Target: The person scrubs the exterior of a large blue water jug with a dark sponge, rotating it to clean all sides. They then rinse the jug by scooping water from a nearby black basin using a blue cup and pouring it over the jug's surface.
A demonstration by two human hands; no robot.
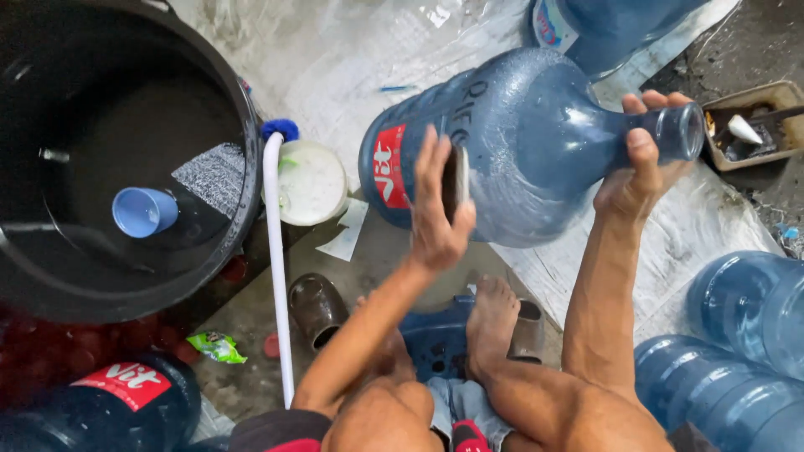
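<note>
Two hands on one big blue water jug (511, 142), which is held off the ground on its side, neck pointing to the person's right. Right hand (641, 172) is wrapped closed around the neck just behind the open mouth; that end works as the handle and steers the tilt. Left hand (435, 209) presses a small flat pad (460, 176) against the jug's wall beside the red label, fingers clamped on the pad, so the body is braced from the other side. Wall looks wet and speckled around the pad.

Person sits low on a blue stool (435, 339), bare foot (490, 322) forward, so the jug hangs over a pale sheet (335, 59) on the floor.

Black tub (126, 159) of water sits at the left, blue cup (144, 211) floating in it, within arm's reach. White hose (275, 251) runs past a white lidded bucket (311, 182). More blue jugs lie at lower right (737, 360), one at top (603, 25), one at bottom left (109, 402).
</note>
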